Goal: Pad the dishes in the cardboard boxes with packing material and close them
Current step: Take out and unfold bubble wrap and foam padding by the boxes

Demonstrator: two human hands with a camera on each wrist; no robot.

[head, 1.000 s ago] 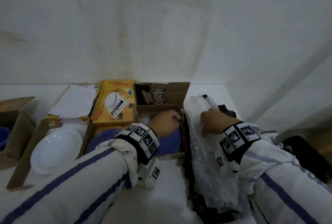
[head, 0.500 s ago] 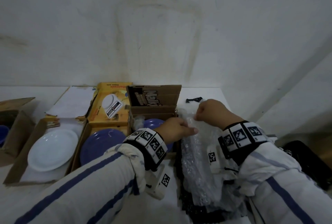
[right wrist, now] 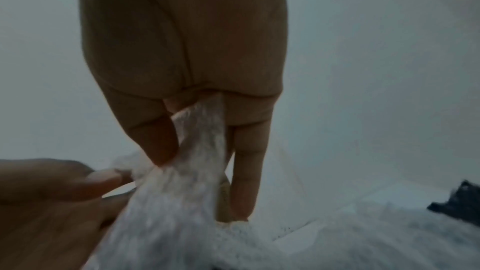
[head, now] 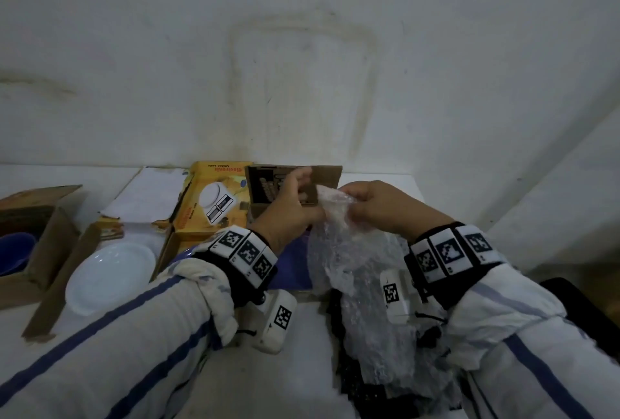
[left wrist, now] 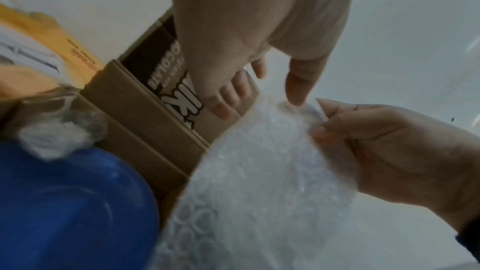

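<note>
Both hands, left hand (head: 291,214) and right hand (head: 379,207), pinch bubble wrap (head: 349,261).

The left hand (head: 288,214) is covering the print on the brown box's flap (head: 327,180), so only scraps of lettering are showing. The bubble wrap (head: 349,250) and both sleeves are hiding most of the blue plate (head: 292,267) and the black material (head: 352,381) underneath. At the left edge, the far box (head: 40,217) and blue dish (head: 13,252) are being cut off. The left sleeve is hiding the near part of the white plate's box (head: 50,304). In the right wrist view, the wrap (right wrist: 197,171) is blurring, and a dark object (right wrist: 462,206) at the right edge is staying too blurred to identify. In the left wrist view, a whitish wad (left wrist: 57,139) is smearing beyond recognition.
</note>
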